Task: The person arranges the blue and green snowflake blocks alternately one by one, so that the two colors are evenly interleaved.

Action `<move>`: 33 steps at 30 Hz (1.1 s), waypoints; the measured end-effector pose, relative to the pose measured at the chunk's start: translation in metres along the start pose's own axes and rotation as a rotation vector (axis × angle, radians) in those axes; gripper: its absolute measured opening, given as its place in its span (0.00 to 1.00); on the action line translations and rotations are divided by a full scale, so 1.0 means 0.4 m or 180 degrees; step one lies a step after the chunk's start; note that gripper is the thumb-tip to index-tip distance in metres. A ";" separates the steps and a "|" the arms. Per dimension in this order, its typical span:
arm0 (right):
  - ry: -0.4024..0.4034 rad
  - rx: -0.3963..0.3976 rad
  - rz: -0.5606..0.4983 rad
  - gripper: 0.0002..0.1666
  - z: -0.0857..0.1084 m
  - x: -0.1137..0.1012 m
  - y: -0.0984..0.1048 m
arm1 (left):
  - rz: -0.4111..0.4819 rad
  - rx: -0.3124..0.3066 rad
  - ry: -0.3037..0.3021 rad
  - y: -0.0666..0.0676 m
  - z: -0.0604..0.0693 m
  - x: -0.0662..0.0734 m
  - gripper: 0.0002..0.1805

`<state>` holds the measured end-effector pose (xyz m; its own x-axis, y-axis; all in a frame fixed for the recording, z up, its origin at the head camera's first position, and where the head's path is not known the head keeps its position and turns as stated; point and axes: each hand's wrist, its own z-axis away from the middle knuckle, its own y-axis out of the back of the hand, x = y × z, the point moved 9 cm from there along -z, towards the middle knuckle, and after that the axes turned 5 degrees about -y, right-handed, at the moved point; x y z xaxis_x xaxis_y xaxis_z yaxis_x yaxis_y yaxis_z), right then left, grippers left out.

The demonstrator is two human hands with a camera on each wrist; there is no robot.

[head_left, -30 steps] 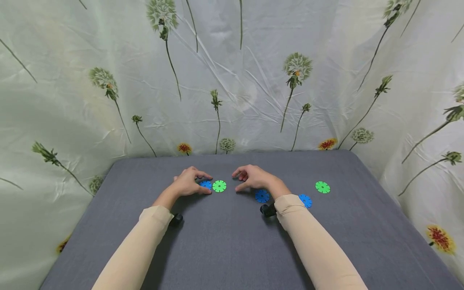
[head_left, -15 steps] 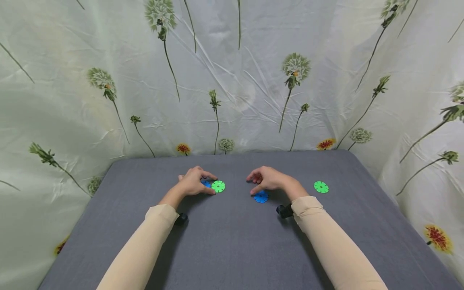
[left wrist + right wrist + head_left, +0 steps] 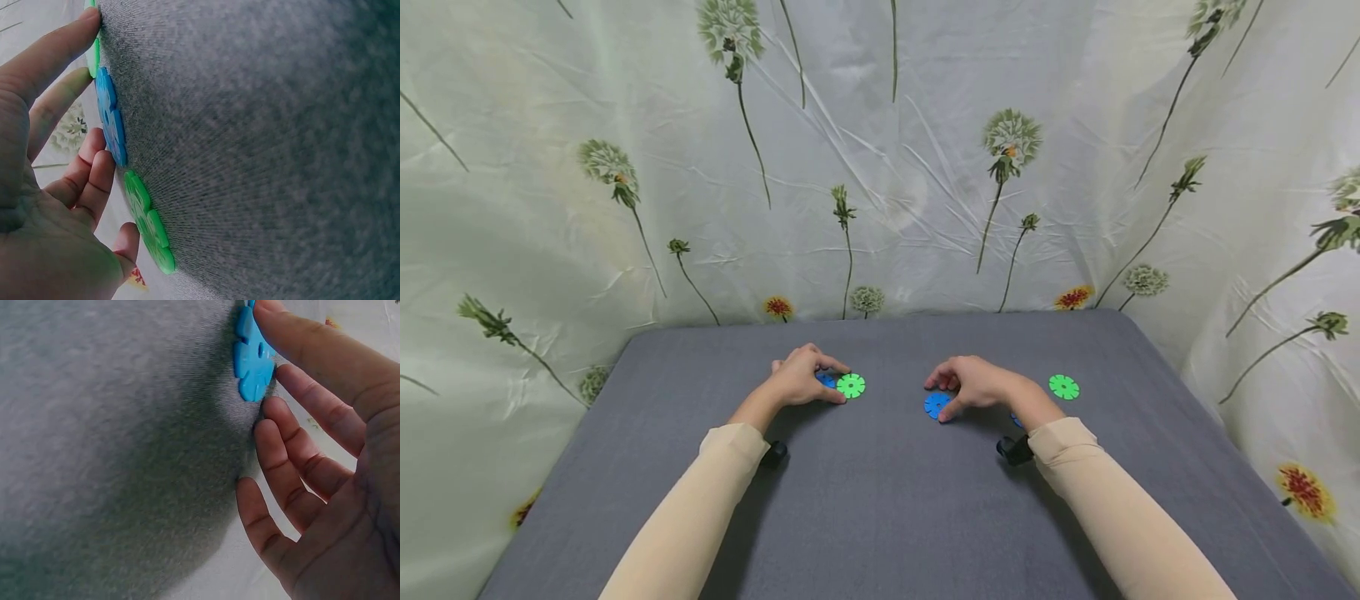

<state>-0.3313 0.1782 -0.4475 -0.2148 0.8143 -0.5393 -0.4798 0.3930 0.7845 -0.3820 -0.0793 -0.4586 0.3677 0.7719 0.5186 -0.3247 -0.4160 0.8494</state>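
In the head view my left hand [image 3: 797, 379] spans a flat green disc [image 3: 852, 386], with thumb and index tips at its opposite edges. A blue disc [image 3: 825, 380] lies beside it, partly covered by that hand. The left wrist view shows this blue disc [image 3: 111, 119] and another green disc [image 3: 149, 222] under the curved fingers. Over another blue disc [image 3: 936, 405] is my right hand [image 3: 977, 385], its thumb at the near edge and its index finger slightly beyond the far edge. In the right wrist view the thumb overlaps this blue disc [image 3: 253, 359]; the other fingers are loosely bent.
Under the right wrist a further blue disc [image 3: 1018, 420] shows only in part. Another green disc [image 3: 1063, 387] lies to its right on the grey cloth-covered table [image 3: 880, 500]. A flowered curtain [image 3: 910, 208] hangs behind the table.
My left hand has moved slightly right, from the blue disc onto the green one. My right hand has moved right and nearer, to the blue disc. The discs have not visibly moved.
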 end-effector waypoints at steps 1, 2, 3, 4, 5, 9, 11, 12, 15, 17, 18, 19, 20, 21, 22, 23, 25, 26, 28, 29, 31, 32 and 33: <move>0.0006 0.0013 0.0014 0.29 0.003 0.000 0.000 | 0.0002 0.0002 -0.0016 0.000 0.000 0.001 0.26; 0.0019 0.0023 0.0026 0.29 0.007 0.000 -0.001 | 0.0000 0.0004 -0.0036 -0.001 0.000 0.002 0.26; 0.0032 0.0035 0.0034 0.29 0.009 0.001 -0.001 | 0.0004 0.0006 -0.0054 -0.001 0.000 0.003 0.26; 0.0040 0.0049 0.0045 0.29 0.011 0.002 -0.002 | 0.0012 0.0009 -0.0057 -0.002 -0.001 0.003 0.26; 0.0042 0.0063 0.0052 0.29 0.012 0.003 -0.003 | 0.0012 0.0011 -0.0069 -0.003 -0.001 0.004 0.25; 0.0047 0.0129 0.0072 0.27 0.016 0.008 -0.006 | 0.0022 0.0022 -0.0072 -0.004 -0.003 0.005 0.25; 0.0072 0.0170 0.0099 0.27 0.018 0.007 -0.008 | 0.0016 0.0020 -0.0056 -0.005 -0.004 0.005 0.26; 0.0075 0.0187 0.0104 0.27 0.018 0.008 -0.008 | 0.0011 0.0014 -0.0049 -0.006 -0.004 0.006 0.26; 0.0066 0.0215 0.0089 0.26 0.020 0.010 -0.011 | 0.0000 -0.0004 -0.0041 -0.010 -0.006 0.009 0.27; 0.0084 0.0232 0.0080 0.26 0.021 0.011 -0.012 | -0.0004 -0.0005 -0.0033 -0.011 -0.006 0.011 0.27; 0.0080 0.0236 0.0067 0.26 0.021 0.012 -0.013 | -0.0003 -0.0001 -0.0030 -0.011 -0.006 0.011 0.26; 0.0085 0.0243 0.0057 0.26 0.021 0.012 -0.013 | -0.0002 0.0007 -0.0025 -0.011 -0.006 0.011 0.26; 0.0088 0.0250 0.0045 0.26 0.020 0.013 -0.013 | -0.0001 0.0015 -0.0018 -0.011 -0.006 0.011 0.26; 0.0091 0.0255 0.0037 0.26 0.020 0.013 -0.013 | 0.0000 0.0024 -0.0013 -0.010 -0.006 0.011 0.26; 0.0094 0.0261 0.0033 0.26 0.019 0.014 -0.013 | 0.0003 0.0032 -0.0006 -0.010 -0.006 0.011 0.26; 0.0074 0.0262 0.0011 0.26 0.018 0.015 -0.014 | 0.0006 0.0039 -0.0006 -0.010 -0.006 0.010 0.25; 0.0052 0.0263 -0.0015 0.26 0.017 0.018 -0.014 | 0.0015 0.0053 -0.0006 -0.009 -0.006 0.010 0.25; 0.0048 0.0263 -0.0021 0.26 0.016 0.019 -0.015 | 0.0017 0.0057 -0.0007 -0.009 -0.005 0.010 0.25; 0.0045 0.0262 -0.0030 0.26 0.015 0.020 -0.016 | 0.0022 0.0061 -0.0010 -0.010 -0.004 0.011 0.25; 0.0046 0.0260 -0.0034 0.26 0.015 0.021 -0.016 | 0.0025 0.0061 -0.0007 -0.010 -0.004 0.011 0.25; 0.0036 0.0251 -0.0051 0.26 0.015 0.021 -0.016 | 0.0031 0.0062 0.0002 -0.010 -0.003 0.012 0.25; 0.0031 0.0238 -0.0069 0.25 0.016 0.021 -0.015 | 0.0029 0.0061 0.0010 -0.010 -0.003 0.012 0.25; 0.0023 0.0222 -0.0096 0.25 0.017 0.020 -0.014 | 0.0033 0.0060 0.0020 -0.010 -0.003 0.012 0.25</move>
<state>-0.3246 0.1853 -0.4543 -0.2075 0.7986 -0.5649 -0.4257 0.4462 0.7872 -0.3800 -0.0733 -0.4594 0.3590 0.7705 0.5267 -0.3120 -0.4327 0.8458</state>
